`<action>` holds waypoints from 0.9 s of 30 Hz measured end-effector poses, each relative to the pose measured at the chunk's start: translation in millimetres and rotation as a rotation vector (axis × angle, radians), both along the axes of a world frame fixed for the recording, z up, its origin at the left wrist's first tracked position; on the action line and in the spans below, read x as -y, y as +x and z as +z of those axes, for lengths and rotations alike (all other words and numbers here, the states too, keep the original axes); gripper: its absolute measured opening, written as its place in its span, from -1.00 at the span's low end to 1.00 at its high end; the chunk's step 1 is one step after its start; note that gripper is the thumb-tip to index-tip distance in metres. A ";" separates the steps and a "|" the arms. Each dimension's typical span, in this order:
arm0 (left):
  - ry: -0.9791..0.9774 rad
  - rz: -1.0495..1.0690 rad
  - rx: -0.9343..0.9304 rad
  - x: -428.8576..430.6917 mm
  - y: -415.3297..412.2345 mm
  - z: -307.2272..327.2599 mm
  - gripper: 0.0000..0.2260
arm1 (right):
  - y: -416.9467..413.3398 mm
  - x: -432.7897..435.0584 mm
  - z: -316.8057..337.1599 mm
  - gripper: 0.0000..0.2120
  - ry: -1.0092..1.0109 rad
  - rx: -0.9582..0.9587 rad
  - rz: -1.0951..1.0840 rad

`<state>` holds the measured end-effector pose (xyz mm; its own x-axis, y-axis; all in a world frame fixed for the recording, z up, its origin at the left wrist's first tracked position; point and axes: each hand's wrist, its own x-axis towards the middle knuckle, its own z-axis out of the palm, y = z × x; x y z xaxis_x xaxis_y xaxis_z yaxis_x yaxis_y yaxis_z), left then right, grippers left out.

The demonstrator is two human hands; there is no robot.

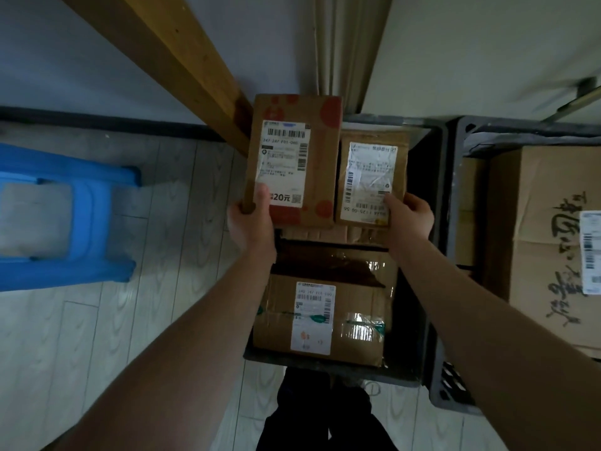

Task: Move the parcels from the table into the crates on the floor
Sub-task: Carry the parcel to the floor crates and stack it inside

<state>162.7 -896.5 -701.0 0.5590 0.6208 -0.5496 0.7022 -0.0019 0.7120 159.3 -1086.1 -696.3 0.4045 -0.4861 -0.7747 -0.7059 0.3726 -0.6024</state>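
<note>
Dark trouser legs (325, 418) stand on the pale plank floor (97, 336), right at the near rim of a black crate (351, 374). Inside its near half lies a taped brown parcel (351, 307), label up. Both my forearms reach out over it, the hands apart, each clamped on its own box. My left hand (252, 222) grips the near left corner of a red-spotted parcel (322, 157), thumb on the white label. My right hand (411, 219) pinches the near right corner of a smaller brown parcel (370, 180), thumb on its label too. The two boxes sit side by side over the crate's far half; whether they rest on anything below I cannot tell. To the right a second crate (455, 388) holds a large carton (546, 239) with black writing. Left on the floor is a blue stool (91, 222), and beyond the parcels a wooden beam (182, 60) slants upward.
</note>
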 end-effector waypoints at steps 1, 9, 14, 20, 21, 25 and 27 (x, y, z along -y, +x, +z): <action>-0.001 0.008 -0.012 1.3 0.8 -1.9 -0.57 | 0.9 1.1 -1.5 -0.64 0.002 0.004 -0.007; -0.502 0.188 -0.101 15.9 -13.6 -4.9 0.09 | -13.7 -6.9 -3.3 -0.70 0.278 -0.100 -0.303; -0.536 0.238 -0.018 21.4 -0.3 -3.1 -0.60 | 4.9 -12.0 0.8 -0.79 0.275 -0.102 -0.213; -0.514 0.274 -0.028 22.2 4.6 1.5 -0.60 | 27.8 -13.6 3.9 -0.70 0.232 -0.140 -0.162; -0.515 0.282 -0.029 21.8 5.1 1.7 -0.61 | 30.4 -13.3 3.2 -0.69 0.225 -0.151 -0.144; -0.536 0.289 -0.034 20.9 2.2 3.0 -0.60 | 38.0 -10.0 5.4 -0.56 0.194 -0.198 -0.027; -0.557 0.273 -0.040 22.3 1.1 5.1 -0.57 | 38.3 -8.5 4.2 -0.58 0.198 -0.207 0.001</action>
